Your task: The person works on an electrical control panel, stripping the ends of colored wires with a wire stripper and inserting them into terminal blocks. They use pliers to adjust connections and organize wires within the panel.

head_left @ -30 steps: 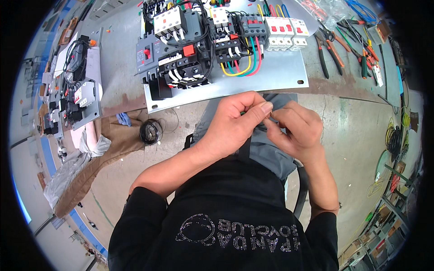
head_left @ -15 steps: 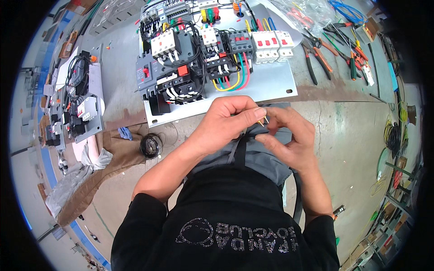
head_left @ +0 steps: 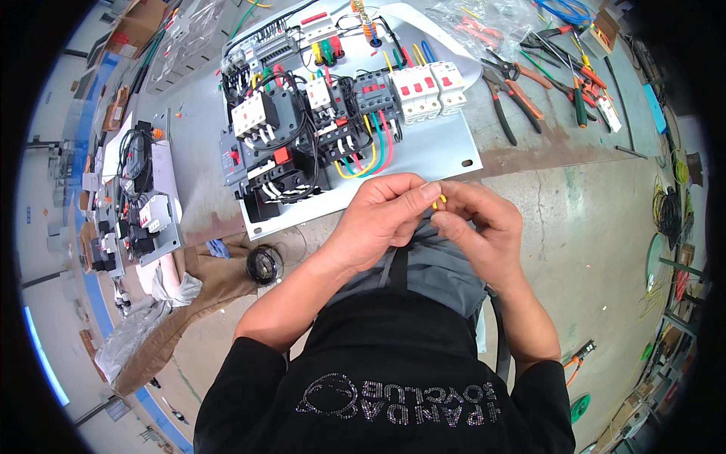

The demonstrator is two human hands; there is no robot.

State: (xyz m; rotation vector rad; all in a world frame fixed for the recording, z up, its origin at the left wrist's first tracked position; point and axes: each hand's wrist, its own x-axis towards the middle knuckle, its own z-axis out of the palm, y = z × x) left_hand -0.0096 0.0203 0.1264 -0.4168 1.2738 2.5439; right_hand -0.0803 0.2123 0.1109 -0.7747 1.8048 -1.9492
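Note:
In front of my lap, my left hand [head_left: 387,216] is closed, its thumb pressed against the bent index finger. Small yellow wire ends [head_left: 439,202] stick out past that thumb tip; the rest is hidden in the fingers. My right hand [head_left: 484,225] meets it from the right, fingers curled and thumb drawn in around the yellow ends. What the right fingertips grip is too small to make out. Beyond both hands lies a metal mounting plate [head_left: 442,155] with black contactors [head_left: 374,92], white circuit breakers [head_left: 427,92] and a bundle of coloured wires [head_left: 372,151].
Pliers [head_left: 514,106] and a screwdriver [head_left: 580,106] lie on the bench at the right, near a clear plastic bag [head_left: 484,30]. A second wired plate [head_left: 160,219] stands at the left. Below the bench is a black wire coil [head_left: 264,264].
My right thumb has moved up closer to the left fingertips. Bare metal tips showed between the hands before; now yellow shows there. The whole view has shifted slightly.

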